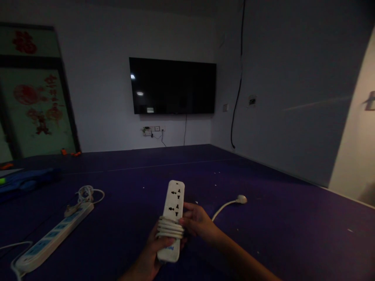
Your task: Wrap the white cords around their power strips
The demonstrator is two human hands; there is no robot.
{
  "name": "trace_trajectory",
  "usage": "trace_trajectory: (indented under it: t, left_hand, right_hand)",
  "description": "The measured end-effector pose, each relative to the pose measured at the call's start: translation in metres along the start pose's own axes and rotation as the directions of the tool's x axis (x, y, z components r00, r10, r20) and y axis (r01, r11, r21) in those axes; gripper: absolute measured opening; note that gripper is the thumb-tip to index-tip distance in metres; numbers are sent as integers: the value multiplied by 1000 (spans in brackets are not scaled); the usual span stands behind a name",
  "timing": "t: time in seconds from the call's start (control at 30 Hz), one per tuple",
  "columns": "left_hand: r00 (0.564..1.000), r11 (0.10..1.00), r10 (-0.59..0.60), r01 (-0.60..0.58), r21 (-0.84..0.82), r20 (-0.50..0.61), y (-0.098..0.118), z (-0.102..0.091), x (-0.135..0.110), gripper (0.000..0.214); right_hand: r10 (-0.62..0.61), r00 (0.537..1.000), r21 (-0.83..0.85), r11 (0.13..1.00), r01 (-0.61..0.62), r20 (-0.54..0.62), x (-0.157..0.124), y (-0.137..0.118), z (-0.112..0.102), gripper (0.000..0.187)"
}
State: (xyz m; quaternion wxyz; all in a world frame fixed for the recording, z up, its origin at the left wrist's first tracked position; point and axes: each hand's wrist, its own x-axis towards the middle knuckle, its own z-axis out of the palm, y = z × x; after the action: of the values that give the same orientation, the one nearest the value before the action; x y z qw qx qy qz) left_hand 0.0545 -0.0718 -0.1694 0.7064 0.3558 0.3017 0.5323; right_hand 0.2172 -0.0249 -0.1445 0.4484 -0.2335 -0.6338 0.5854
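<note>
My left hand [154, 248] grips the lower end of a short white power strip [173, 205], holding it upright above the dark purple floor. White cord [170, 229] is wound in several turns round the strip's middle. My right hand [197, 222] pinches the cord at the strip's right side. From there the cord's loose end runs right to a white plug [241, 199] lying on the floor.
A longer white power strip [54, 236] with its bundled cord [88, 193] lies on the floor at the left. A blue object [26, 180] lies at the far left. A black TV [173, 86] hangs on the far wall above wall sockets [152, 129].
</note>
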Motion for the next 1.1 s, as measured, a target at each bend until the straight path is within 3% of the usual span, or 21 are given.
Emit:
trace_trajectory:
  t: [0.13, 0.27, 0.37, 0.47, 0.6, 0.73, 0.9, 1.03, 1.1]
  left_hand:
    - [969, 958, 235, -216, 189, -82, 0, 0, 1, 76]
    - [905, 838, 424, -382, 389, -24, -4, 3, 1, 85]
    - [878, 759, 478, -417, 500, 5, -8, 7, 1, 95]
    - [814, 648, 580, -440, 621, -29, -9, 8, 2, 104]
    - [728, 514, 685, -467, 719, -17, -9, 4, 6, 91]
    - [747, 540, 665, -465, 702, -16, -11, 3, 9, 79]
    - [811, 690, 584, -469, 551, -40, -7, 5, 6, 89]
    - [870, 805, 476, -374, 459, -125, 1, 9, 1, 86]
    - [881, 835, 444, -338, 435, -166, 5, 11, -1, 79]
  right_hand:
    - [5, 997, -20, 1000, -6, -76, 0, 2, 2, 61]
    - [25, 981, -30, 999, -31, -191, 1, 2, 7, 64]
    - [19, 972, -21, 999, -25, -235, 1, 1, 15, 64]
    - [1, 979, 22, 1000, 4, -203, 0, 1, 22, 63]
    - [-24, 990, 93, 995, 37, -139, -1, 6, 24, 63]
    - [-26, 995, 59, 998, 32, -98, -2, 6, 22, 63]
    - [-41, 999, -4, 999, 41, -25, -2, -1, 19, 64]
    - [-24, 999, -57, 998, 23, -29, -1, 0, 13, 60]
    - [-19, 998, -98, 995, 13, -56, 0, 3, 9, 58]
